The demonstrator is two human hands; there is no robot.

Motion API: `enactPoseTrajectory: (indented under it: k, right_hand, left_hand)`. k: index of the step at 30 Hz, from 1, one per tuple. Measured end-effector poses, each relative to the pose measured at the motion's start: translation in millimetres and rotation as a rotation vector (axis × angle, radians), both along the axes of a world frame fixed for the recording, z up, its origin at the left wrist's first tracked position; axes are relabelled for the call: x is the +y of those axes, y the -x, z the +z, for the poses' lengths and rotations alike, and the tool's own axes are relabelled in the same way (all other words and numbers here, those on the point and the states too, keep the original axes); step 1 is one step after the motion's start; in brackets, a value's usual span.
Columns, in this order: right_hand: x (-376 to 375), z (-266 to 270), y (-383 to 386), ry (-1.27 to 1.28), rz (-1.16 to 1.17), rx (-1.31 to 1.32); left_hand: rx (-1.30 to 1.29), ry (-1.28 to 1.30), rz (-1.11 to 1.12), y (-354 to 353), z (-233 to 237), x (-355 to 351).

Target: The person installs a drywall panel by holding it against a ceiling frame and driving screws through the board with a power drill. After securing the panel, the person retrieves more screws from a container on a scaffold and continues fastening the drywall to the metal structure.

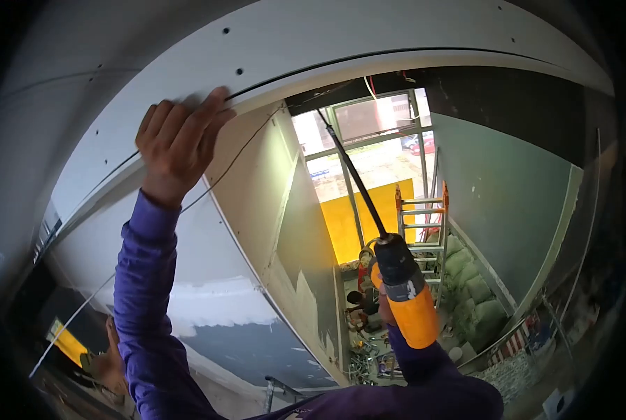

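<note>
Left hand pressed to the plasterboard ceiling panel [341, 35], drill [405, 290] raised.
The left hand [180, 140] lies open, fingers on the panel's edge. The right hand [383, 311], mostly hidden, seems wrapped around the orange-and-blue drill below the seam.

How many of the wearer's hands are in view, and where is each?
2. The left hand presses up on the edge of the ceiling board; the right hand grips the orange drill and is mostly hidden behind it.
</note>
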State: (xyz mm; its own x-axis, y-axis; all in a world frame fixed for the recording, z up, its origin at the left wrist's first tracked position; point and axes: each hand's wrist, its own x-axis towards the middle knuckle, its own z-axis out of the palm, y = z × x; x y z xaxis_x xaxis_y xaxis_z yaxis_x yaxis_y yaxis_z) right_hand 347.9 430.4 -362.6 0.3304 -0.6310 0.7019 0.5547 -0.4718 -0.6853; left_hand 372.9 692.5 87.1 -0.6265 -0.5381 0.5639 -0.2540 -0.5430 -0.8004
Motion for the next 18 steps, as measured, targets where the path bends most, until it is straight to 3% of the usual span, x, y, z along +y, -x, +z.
enactPoseTrajectory:
  k: [1, 2, 18]
  right_hand:
    - [16, 26, 5, -0.217, 0.252, -0.013]
    - [26, 43, 5, -0.26, 0.312, -0.008]
    - [75, 77, -20, -0.181, 0.307, 0.03]
  left_hand:
    - [-0.008, -0.005, -0.015, -2, 1, 0]
    - [-0.019, -0.01, -0.031, -3, 1, -1]
    - [-0.111, -0.038, -0.133, -15, 8, -4]
